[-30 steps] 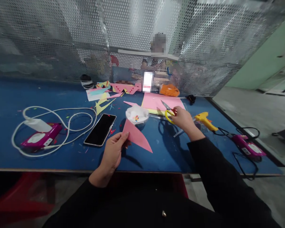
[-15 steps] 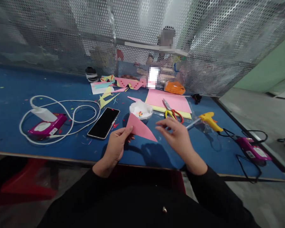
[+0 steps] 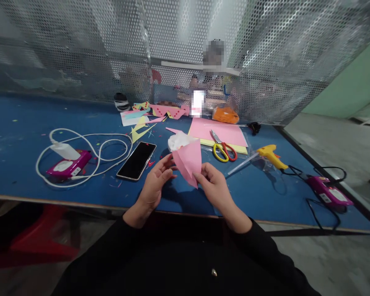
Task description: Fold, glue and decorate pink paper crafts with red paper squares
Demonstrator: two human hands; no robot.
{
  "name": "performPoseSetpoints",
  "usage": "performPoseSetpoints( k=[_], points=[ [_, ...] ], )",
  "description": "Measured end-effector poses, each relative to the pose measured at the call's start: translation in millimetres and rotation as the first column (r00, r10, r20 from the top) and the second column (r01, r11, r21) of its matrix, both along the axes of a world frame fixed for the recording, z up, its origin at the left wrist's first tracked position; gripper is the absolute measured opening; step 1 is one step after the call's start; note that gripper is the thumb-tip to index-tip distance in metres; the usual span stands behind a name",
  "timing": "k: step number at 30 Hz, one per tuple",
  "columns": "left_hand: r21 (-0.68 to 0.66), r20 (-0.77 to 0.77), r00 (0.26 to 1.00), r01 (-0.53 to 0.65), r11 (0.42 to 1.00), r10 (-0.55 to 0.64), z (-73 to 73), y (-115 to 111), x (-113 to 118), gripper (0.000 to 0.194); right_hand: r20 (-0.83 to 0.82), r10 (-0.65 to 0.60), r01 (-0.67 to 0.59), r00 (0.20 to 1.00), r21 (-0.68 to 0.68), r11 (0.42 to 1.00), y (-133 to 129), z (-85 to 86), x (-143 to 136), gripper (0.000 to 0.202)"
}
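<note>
My right hand [image 3: 214,183] pinches a folded piece of pink paper [image 3: 189,158] by its lower right edge, thumb in front. The paper stands tilted above the table, with a fold line down it and its layers slightly apart at the left. At the paper's left edge is my left hand [image 3: 156,181], its thumb and fingers apart; a fingertip comes close to the paper, and I cannot tell whether it touches. Behind the paper sits a white dish [image 3: 177,141], partly covered by it. Scissors [image 3: 222,150] with yellow and red handles lie to the right.
A phone [image 3: 137,160] lies left, beside a white cable [image 3: 100,146] and purple power strip [image 3: 69,164]. Pink sheets [image 3: 217,129], a yellow glue gun [image 3: 271,155] and an orange packet [image 3: 225,115] are right. Perforated metal [image 3: 95,49] stands behind; a person is beyond it.
My right hand has moved left and taken hold of the pink paper. My left hand has loosened its pinch. The paper has turned from pointing right to standing more upright.
</note>
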State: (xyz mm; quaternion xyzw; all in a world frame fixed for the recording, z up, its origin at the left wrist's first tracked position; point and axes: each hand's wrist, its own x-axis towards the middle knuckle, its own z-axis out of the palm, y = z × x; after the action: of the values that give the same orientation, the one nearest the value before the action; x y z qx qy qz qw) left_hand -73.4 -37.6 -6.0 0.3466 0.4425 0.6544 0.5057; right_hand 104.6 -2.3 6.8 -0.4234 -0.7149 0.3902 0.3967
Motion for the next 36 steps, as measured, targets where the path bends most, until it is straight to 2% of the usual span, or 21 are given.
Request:
performPoseSetpoints(
  k=[2,5,10,12,13,14,15,16,17,18,20,24,29,32,34,35,36],
  points=[
    [-0.016,0.035,0.998,0.054,0.998,-0.053,4.1,-1.2,3.6,0.062,-0.066,0.048,-0.053,0.997,-0.085,0.995,-1.4,-0.6,-1.2,0.019],
    [-0.091,0.073,0.994,0.084,0.992,-0.078,4.5,-1.4,10.2,0.053,-0.126,0.069,-0.089,0.99,-0.164,0.982,-5.6,-2.2,-3.2,0.021],
    [-0.19,0.097,0.995,-0.016,0.982,0.035,0.6,0.9,16.5,0.038,-0.129,-0.003,-0.018,0.992,-0.166,0.986,-14.2,-11.4,4.9,0.022],
    [-0.216,0.111,0.993,-0.022,0.976,0.047,1.8,0.7,17.2,0.035,-0.083,-0.078,0.073,0.993,-0.064,0.995,-16.3,-15.6,14.6,0.021],
    [-0.229,0.12,0.992,-0.014,0.973,0.042,2.8,0.3,17.8,0.034,-0.02,-0.115,0.116,0.993,0.063,0.991,-16.9,-17.2,20.0,0.028],
    [-0.241,0.131,0.991,-0.001,0.97,0.033,3.8,-0.3,18.7,0.034,0.071,-0.147,0.127,0.987,0.233,0.964,-17.2,-18.3,25.2,0.037],
    [-0.253,0.143,0.99,0.015,0.967,0.022,4.8,-1.0,20.1,0.034,0.181,-0.176,0.086,0.968,0.418,0.905,-17.3,-18.7,29.8,0.047],
    [-0.264,0.154,0.988,0.034,0.964,0.007,5.5,-1.7,21.9,0.034,0.292,-0.206,0.001,0.934,0.575,0.818,-17.4,-18.7,33.2,0.053],
    [-0.274,0.166,0.986,0.055,0.96,-0.009,6.0,-2.4,24.2,0.034,0.382,-0.231,-0.099,0.895,0.676,0.731,-17.4,-18.2,35.2,0.057],
    [-0.282,0.177,0.984,0.077,0.956,-0.026,6.4,-3.1,26.7,0.034,0.44,-0.245,-0.18,0.864,0.723,0.667,-17.4,-17.7,35.8,0.06],
    [-0.294,0.193,0.979,0.119,0.948,-0.063,7.0,-4.0,31.7,0.034,0.473,-0.28,-0.238,0.835,0.77,0.592,-17.0,-16.8,33.4,0.063],
    [-0.294,0.179,0.978,0.156,0.943,-0.106,8.8,-2.7,36.4,0.033,0.396,-0.308,-0.205,0.865,0.839,0.504,-14.5,-17.9,26.0,0.051],
    [-0.287,0.015,0.988,0.149,0.946,-0.151,10.3,3.9,29.8,0.031,0.365,-0.294,-0.231,0.883,0.885,0.405,-10.7,-17.2,33.1,0.036],
    [-0.303,-0.114,0.976,0.143,0.942,-0.184,7.0,4.8,20.9,0.049,0.486,-0.288,-0.353,0.826,0.842,0.407,-9.8,-17.1,39.7,0.031],
    [-0.287,-0.272,0.955,0.035,0.957,-0.117,2.2,1.6,13.5,0.072,0.593,-0.254,-0.436,0.764,0.765,0.474,-9.9,-19.6,41.5,0.028],
    [-0.242,-0.39,0.919,-0.046,0.969,-0.054,-0.8,-1.4,9.8,0.08,0.63,-0.235,-0.453,0.74,0.725,0.519,-10.1,-21.6,41.7,0.026],
    [-0.122,-0.602,0.798,-0.14,0.983,0.039,-4.0,-5.0,6.6,0.078,0.656,-0.218,-0.457,0.723,0.69,0.561,-10.5,-23.8,41.4,0.025]
  ],
)
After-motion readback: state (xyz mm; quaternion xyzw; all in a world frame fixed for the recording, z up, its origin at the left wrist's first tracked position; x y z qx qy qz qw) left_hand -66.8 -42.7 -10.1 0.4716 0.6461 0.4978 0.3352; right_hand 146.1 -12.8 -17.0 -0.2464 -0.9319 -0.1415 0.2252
